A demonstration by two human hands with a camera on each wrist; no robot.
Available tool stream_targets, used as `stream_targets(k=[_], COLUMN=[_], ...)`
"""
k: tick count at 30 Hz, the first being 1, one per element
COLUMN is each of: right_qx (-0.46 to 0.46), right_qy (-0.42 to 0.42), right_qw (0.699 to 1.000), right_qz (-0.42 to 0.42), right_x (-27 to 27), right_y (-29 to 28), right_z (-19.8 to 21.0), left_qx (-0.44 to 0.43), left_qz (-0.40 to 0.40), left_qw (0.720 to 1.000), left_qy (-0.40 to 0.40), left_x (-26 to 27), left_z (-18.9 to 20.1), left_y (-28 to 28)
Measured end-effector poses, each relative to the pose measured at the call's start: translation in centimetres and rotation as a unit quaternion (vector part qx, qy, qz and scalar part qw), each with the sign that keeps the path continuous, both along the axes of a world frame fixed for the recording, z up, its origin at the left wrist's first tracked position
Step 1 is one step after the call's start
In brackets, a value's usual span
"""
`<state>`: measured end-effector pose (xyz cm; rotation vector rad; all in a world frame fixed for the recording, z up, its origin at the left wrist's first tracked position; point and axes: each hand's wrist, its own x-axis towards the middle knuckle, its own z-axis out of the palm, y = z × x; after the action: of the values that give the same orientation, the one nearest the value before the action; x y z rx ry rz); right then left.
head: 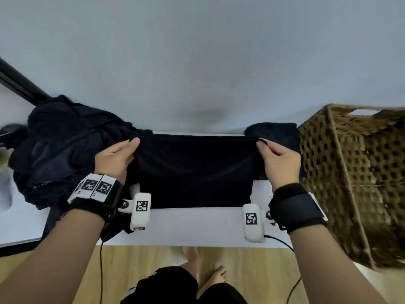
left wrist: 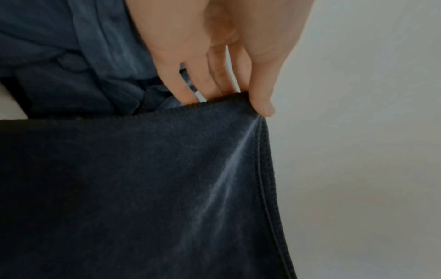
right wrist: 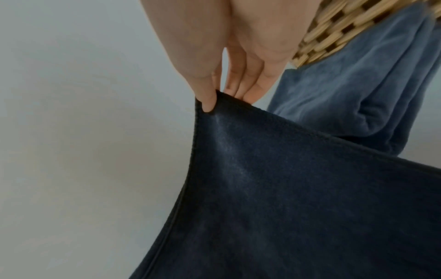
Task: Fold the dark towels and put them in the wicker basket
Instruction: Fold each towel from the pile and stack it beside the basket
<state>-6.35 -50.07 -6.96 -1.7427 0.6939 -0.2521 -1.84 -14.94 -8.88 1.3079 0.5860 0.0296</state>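
Dark towel (head: pixel 197 172) hung mid-frame over the surface (head: pixel 197 224); left hand (head: pixel 116 156) and right hand (head: pixel 278 159) fingers pinched its top corners. Probably first fold: keep corners level, match edges. Wicker basket (head: pixel 350 172) sat right.

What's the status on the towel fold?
Left hand and right hand each pinch a top corner of the towel, stretched between them. Unfolded pile on the left, basket on the right. Nothing in the way.

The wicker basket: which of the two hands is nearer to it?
Right. The right hand pinches the far right corner of the dark towel just beside the wicker basket. The left hand pinches the opposite corner, across the towel, next to the unfolded pile.
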Motion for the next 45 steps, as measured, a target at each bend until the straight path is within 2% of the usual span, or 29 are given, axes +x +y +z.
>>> stream_targets(k=[4, 9, 16, 21, 25, 29, 35, 38, 42, 43, 44, 45], right_qx=[0.008, 0.003, -0.024, -0.058, -0.077, -0.067, -0.05, -0.036, -0.001, 0.039, 0.08, 0.107], right_qy=[-0.07, -0.173, -0.274, -0.313, -0.303, -0.287, -0.216, -0.188, -0.134, -0.12, -0.11, -0.106], right_qw=[0.998, 0.985, 0.961, 0.948, 0.95, 0.955, 0.97, 0.977, 0.988, 0.989, 0.987, 0.985], right_qz=[0.002, 0.004, 0.007, 0.008, 0.026, 0.033, 0.096, 0.096, 0.08, 0.08, 0.08, 0.08], right_x=[-2.6, -4.3, -5.6, -6.1, -6.7, -6.8, -6.5, -6.0, -4.1, -3.5, -2.9, -2.3], right_y=[-0.7, -1.2, -1.0, -0.9, -0.6, -0.8, -1.1, -0.7, 0.3, 0.6, 0.9, 1.0], right_z=[4.2, 12.0, 21.8, 25.8, 26.0, 24.8, 22.3, 20.5, 18.2, 17.7, 17.3, 16.8], left_qx=[0.0, 0.016, 0.164, 0.196, 0.214, 0.198, 0.186, 0.281, 0.461, 0.465, 0.437, 0.374], left_qz=[-0.008, -0.003, 0.03, 0.073, 0.098, 0.086, 0.076, 0.01, -0.074, -0.08, -0.084, -0.088], left_qw=[0.998, 0.985, 0.952, 0.93, 0.922, 0.929, 0.932, 0.922, 0.872, 0.873, 0.89, 0.918], left_qy=[-0.059, -0.17, -0.258, -0.301, -0.307, -0.299, -0.3, -0.266, -0.149, -0.123, -0.104, -0.101], left_x=[-2.7, -5.4, -7.4, -8.7, -9.3, -9.3, -8.6, -7.5, -5.3, -4.6, -3.9, -3.2], left_z=[5.1, 12.7, 23.2, 27.9, 28.2, 27.0, 24.0, 21.7, 18.7, 18.1, 17.6, 17.1], left_y=[-0.1, -0.1, 0.0, 0.9, 1.8, 2.5, 3.7, 4.0, 4.1, 3.9, 3.7, 3.4])
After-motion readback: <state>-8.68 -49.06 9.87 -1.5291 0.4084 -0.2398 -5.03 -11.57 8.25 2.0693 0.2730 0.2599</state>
